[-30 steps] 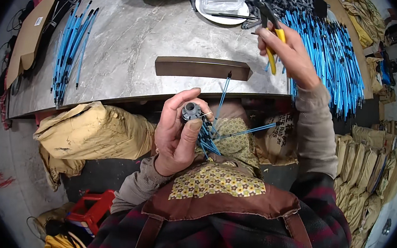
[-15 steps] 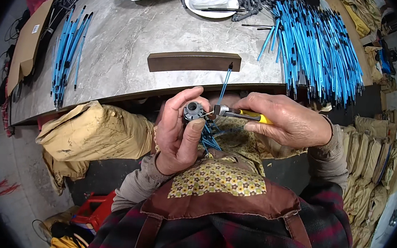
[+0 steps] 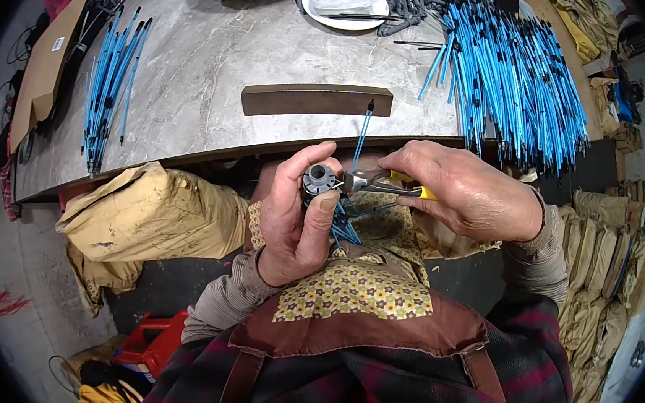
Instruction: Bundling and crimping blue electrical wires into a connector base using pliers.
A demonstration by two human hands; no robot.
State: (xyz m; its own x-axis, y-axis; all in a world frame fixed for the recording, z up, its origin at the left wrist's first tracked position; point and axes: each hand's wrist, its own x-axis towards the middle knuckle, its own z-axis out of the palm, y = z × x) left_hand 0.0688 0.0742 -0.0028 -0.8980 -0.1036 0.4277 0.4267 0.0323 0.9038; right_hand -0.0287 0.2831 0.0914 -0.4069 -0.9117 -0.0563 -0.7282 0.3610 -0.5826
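Note:
My left hand [image 3: 294,218] is closed around a dark grey round hub [image 3: 318,178] with slots about its rim and a hole in the middle. Thumb and fingers grip it from both sides. My right hand [image 3: 469,191] is wrapped round pliers [image 3: 359,182] with yellow-trimmed handles, their jaws against the hub's right edge at a thin wire. Thin blue rods [image 3: 347,227] hang below the hub over my apron. Another pair of blue rods [image 3: 362,140] runs up from near the jaws to a black tip on a dark curved bar. How the rods join the hub is hidden.
The dark bar [image 3: 300,101] lies on the grey table [image 3: 193,98]. Blue rods form a large pile [image 3: 516,88] at right and a small bundle [image 3: 110,87] at left. A white plate [image 3: 353,24] holds a clear plastic pack. A tan sack [image 3: 156,214] stands below the table edge.
The pliers' handles have spread apart slightly in my right hand. The hub in my left hand has shifted a little to the right.

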